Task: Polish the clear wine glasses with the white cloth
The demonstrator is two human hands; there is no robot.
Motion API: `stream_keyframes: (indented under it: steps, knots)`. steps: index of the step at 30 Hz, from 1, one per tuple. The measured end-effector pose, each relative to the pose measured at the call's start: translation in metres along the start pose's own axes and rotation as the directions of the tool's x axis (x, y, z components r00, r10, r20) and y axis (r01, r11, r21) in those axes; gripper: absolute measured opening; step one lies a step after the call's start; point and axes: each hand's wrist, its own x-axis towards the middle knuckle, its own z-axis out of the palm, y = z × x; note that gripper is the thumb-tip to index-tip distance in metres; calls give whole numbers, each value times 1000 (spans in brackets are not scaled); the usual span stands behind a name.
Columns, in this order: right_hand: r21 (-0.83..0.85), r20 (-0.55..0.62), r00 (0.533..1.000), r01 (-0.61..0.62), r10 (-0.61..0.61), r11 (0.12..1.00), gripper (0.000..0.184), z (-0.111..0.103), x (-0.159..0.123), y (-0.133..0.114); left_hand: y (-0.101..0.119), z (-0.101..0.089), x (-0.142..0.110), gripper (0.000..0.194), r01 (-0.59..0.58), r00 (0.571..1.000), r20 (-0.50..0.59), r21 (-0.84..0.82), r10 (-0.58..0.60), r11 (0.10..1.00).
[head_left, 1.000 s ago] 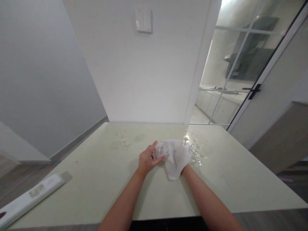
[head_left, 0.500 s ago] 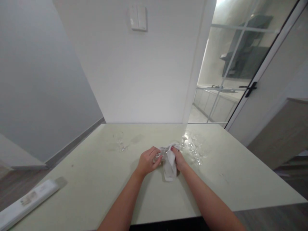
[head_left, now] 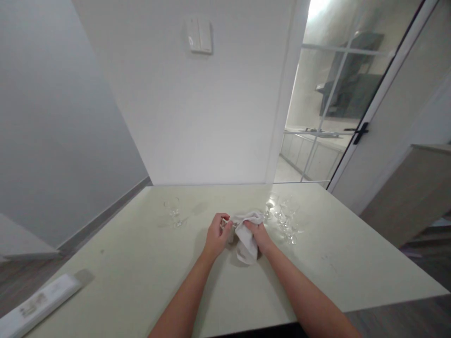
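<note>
Above the middle of the table, my left hand (head_left: pixel 215 235) is closed around a clear stemmed glass (head_left: pixel 224 224); fingers and cloth hide much of it. A white cloth (head_left: pixel 247 245) is gripped in my right hand (head_left: pixel 260 235), pressed against the glass and hanging down in folds. To the left stands a clear stemmed glass (head_left: pixel 174 212), apart from both hands. Several more clear glasses (head_left: pixel 285 218) are grouped just right of my right hand, their outlines overlapping.
The pale table (head_left: pixel 141 281) reaches back to a white wall with a switch (head_left: pixel 199 36). A long white box (head_left: pixel 38 303) lies at the near left corner. On the right is a glazed door with a black handle (head_left: pixel 361 133).
My left hand has turned, its fingers now more upright around the glass. The cloth has shifted and bunched closer to the glass. The view has tilted slightly; the other glasses stay put.
</note>
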Motion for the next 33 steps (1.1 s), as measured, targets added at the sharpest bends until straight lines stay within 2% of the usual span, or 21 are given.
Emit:
stream_keyframes:
  steps: [2,3,5,7,9,10,12,14,16,18,20,22,24,27,30,33]
  knots:
    - [66,-15,996,-85,86,994,37,1,1,1,5,-2,-5,27,-168,986,37,90,166,982]
    - [73,-7,994,-107,108,992,38,2,1,0,6,-2,-7,24,-213,977,53,106,209,971]
    - [52,23,993,-121,120,991,38,1,-1,-1,4,-2,-7,23,-220,975,38,91,217,971]
    - [3,55,992,-112,112,994,36,0,-4,-5,-1,0,-6,27,-121,992,-24,26,122,992]
    - [-86,103,993,-50,59,995,34,-3,-6,-9,-9,3,-2,32,66,995,-64,-98,-73,993]
    - [-141,135,991,3,16,990,33,-4,-7,-11,-13,5,0,34,177,981,-52,-164,-188,970]
    - [-229,194,978,117,-73,966,36,-6,-8,-13,-17,8,2,38,372,925,19,-246,-379,895]
    - [-246,186,974,172,-128,954,41,-6,-7,-14,-18,8,3,40,447,893,80,-267,-443,854]
    - [-177,120,986,137,-117,974,41,-5,-6,-13,-14,6,3,38,343,939,58,-254,-340,904]
    - [-71,60,998,38,-34,997,36,-3,-4,-10,-9,1,1,33,109,994,0,-179,-111,978]
    - [2,48,996,-73,73,997,30,-2,-4,-7,-5,-3,-1,27,-108,994,1,-53,108,993]
    - [11,71,989,-129,128,992,30,-1,-5,-5,-5,-5,-2,30,-171,985,39,30,170,985]
    - [-41,118,988,-91,96,995,30,-1,-6,-4,-8,-4,0,37,-90,996,13,29,90,996]
    - [-194,205,977,89,-49,977,34,-3,-7,-5,-16,-1,5,40,165,984,-45,-114,-171,980]
    - [-262,253,949,252,-185,932,50,-5,-8,-5,-22,3,9,38,423,900,19,-281,-436,862]
    - [-218,279,943,247,-182,944,56,-7,-8,-1,-24,4,9,37,547,825,92,-372,-557,750]
